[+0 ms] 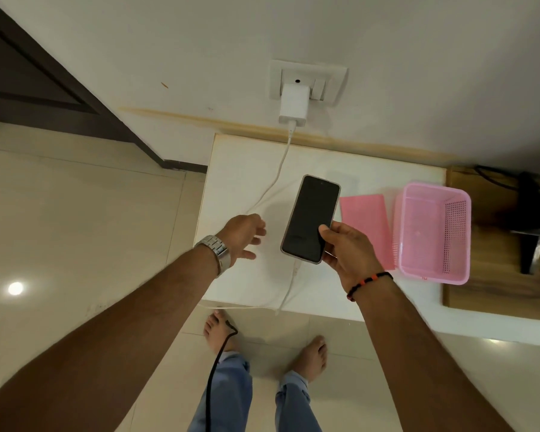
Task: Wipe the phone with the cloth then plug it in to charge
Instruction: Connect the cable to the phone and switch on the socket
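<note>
White covers most of this scene: a white table (240, 169) against a pale wall, a white charger (293, 104) plugged into a wall socket (334, 85), and its white cable (278, 179) trailing down across the tabletop and over the front edge. The right hand (349, 254) holds a dark-screened phone (310, 218) by its lower right corner, thumb on the glass, the phone's long side running from the person toward the wall with a slight tilt. The left hand (242, 235), wearing a metal watch (217, 249), is empty with fingers spread, reaching over the table just left of the phone. The cable lies below and beside that open hand, so the left hand is the nearer one for picking up the loose plug end, which seems to sit near the table's front edge under the phone; the tip itself is hard to make out. A folded pink cloth (368, 222) lies flat to the right of the phone, beside an empty pink basket (434, 269). Nothing blocks the reach to the cable.
</note>
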